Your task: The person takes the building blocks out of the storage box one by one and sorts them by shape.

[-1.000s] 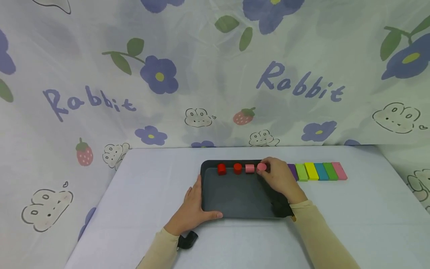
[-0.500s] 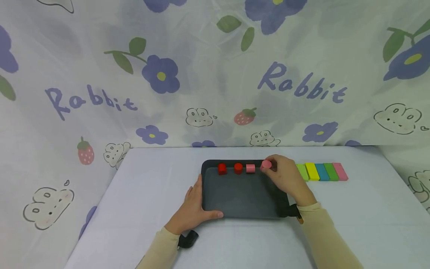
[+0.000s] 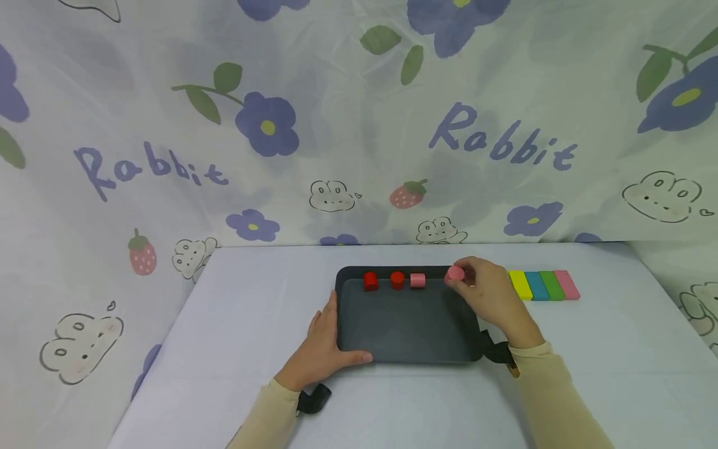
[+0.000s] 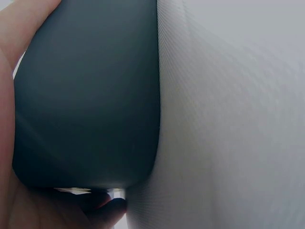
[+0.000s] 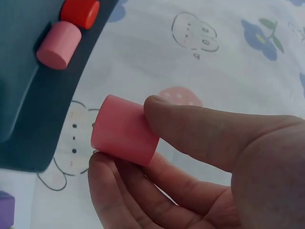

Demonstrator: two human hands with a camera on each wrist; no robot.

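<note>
My right hand [image 3: 496,298] pinches a pink cylinder block [image 5: 125,130] between thumb and fingertips at the tray's back right corner in the head view. In the right wrist view that block is raised, apart from the dark grey baking tray [image 3: 406,327]. Along the tray's back stand two red cylinder blocks, one on the left [image 3: 370,281] and one beside it [image 3: 397,280], then another pink cylinder block [image 3: 417,280]. My left hand [image 3: 318,350] rests against the tray's front left corner, fingers straight along the left side and thumb on the front edge.
Right of the tray lies a row of flat coloured blocks, among them a yellow block [image 3: 521,285] and a pink block [image 3: 567,285]. My right hand hides the row's left part. A patterned cloth [image 3: 359,125] hangs behind the white tabletop [image 3: 404,405].
My right hand has moved to the right with the pink cylinder block, away from the other pink one. It now covers more of the coloured row. The left hand and tray have stayed put.
</note>
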